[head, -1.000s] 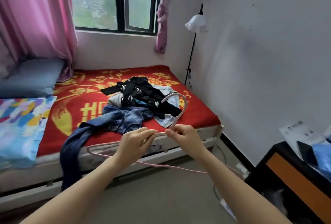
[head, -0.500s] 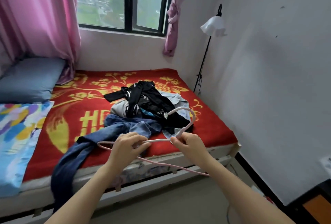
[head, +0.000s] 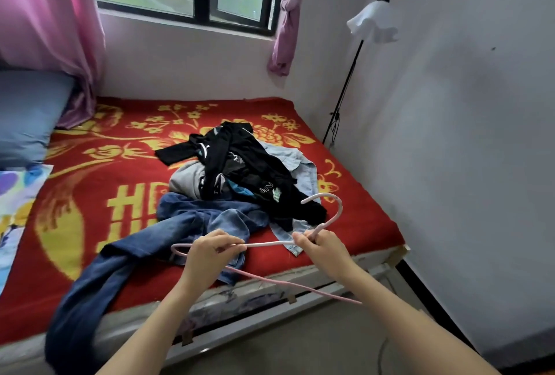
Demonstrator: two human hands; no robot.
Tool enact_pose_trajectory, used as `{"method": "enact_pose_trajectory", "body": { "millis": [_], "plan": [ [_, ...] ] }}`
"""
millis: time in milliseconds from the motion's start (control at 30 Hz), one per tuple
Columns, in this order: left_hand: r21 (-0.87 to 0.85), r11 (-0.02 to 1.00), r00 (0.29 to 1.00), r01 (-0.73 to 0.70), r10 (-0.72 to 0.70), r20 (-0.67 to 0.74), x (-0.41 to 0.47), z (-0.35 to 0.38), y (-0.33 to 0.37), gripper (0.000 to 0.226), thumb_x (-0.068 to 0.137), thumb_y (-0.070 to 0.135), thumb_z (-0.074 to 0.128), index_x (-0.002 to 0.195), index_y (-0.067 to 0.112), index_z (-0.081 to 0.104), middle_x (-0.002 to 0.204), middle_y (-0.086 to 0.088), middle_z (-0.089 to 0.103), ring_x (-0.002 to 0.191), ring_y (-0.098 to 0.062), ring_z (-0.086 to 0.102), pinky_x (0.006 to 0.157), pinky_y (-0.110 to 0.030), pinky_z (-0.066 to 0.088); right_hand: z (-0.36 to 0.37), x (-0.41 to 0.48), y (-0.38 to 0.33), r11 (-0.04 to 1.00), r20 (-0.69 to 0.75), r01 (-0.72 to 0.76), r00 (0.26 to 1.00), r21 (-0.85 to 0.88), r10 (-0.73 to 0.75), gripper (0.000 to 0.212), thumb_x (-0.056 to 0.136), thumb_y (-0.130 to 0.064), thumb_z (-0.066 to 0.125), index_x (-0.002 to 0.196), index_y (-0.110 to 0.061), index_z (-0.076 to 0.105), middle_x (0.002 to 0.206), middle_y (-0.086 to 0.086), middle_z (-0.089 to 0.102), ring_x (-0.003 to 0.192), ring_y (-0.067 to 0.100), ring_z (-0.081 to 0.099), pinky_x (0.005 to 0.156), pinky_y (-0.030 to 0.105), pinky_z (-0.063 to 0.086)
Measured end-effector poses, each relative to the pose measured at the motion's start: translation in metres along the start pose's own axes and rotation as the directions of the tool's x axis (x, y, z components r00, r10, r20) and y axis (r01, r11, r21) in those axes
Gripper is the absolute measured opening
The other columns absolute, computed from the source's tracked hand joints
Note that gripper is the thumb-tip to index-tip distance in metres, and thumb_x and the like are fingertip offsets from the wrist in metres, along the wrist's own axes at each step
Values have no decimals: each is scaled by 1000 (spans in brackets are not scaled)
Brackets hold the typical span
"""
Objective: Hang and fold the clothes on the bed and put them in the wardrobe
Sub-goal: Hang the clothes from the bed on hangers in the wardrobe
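1. Jeans [head: 138, 251]: sprawled over the near edge of the bed [head: 90, 194], one leg hanging off. Judged heavy, limp denim; take by the waistband.
2. Left hand [head: 207, 257]: fingers pinch the hanger's arm.
3. Clothes pile [head: 240, 170]: mid-bed, soft and tangled; lift pieces singly.
4. Hanger [head: 270, 244]: thin, light, probably springy; held above the bed edge.
5. Right hand [head: 322, 250]: clasps the hook's base.

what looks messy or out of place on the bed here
The jeans are half off the bed: one leg hangs over its near edge toward the floor. The other clothes lie in a tangled, unfolded heap mid-bed. The pink hanger held by the left hand and right hand is bare.
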State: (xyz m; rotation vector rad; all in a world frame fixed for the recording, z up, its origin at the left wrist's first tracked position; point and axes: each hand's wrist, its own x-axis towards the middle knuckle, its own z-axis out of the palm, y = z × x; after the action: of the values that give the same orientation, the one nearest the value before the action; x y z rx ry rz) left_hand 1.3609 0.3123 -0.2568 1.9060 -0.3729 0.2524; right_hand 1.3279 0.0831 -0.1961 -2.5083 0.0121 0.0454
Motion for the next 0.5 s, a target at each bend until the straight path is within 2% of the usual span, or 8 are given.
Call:
{"method": "enact_pose_trajectory", "body": {
  "millis": [233, 400, 500],
  "plan": [
    [73, 996, 999, 41, -42, 0, 62, 20, -18, 10, 70, 3, 78, 76, 10, 75, 67, 6, 63, 66, -13, 58, 60, -18, 43, -7, 76, 21, 1000, 45, -21, 999, 21, 20, 49, 95, -36, 48, 53, -17, 34, 50, -6, 37, 49, 6, 36, 57, 30, 29],
    [122, 989, 997, 78, -74, -30, 124, 40, -30, 8, 71, 3, 78, 77, 7, 75, 68, 5, 63, 68, -10, 59, 61, -14, 42, -18, 153, 44, 999, 97, 4, 995, 33, -8, 47, 95, -38, 48, 53, -19, 41, 53, -6, 43, 56, 12, 44, 62, 32, 35],
    [140, 985, 994, 99, -91, -63, 166, 59, -35, 9, 70, 0, 78, 75, 7, 74, 68, 2, 63, 69, -13, 59, 62, -19, 43, -31, 204, 63, 998, 129, 36, 991, 48, -42, 46, 95, -38, 48, 54, -18, 46, 51, -8, 43, 57, 12, 46, 65, 34, 38]
  ]
}}
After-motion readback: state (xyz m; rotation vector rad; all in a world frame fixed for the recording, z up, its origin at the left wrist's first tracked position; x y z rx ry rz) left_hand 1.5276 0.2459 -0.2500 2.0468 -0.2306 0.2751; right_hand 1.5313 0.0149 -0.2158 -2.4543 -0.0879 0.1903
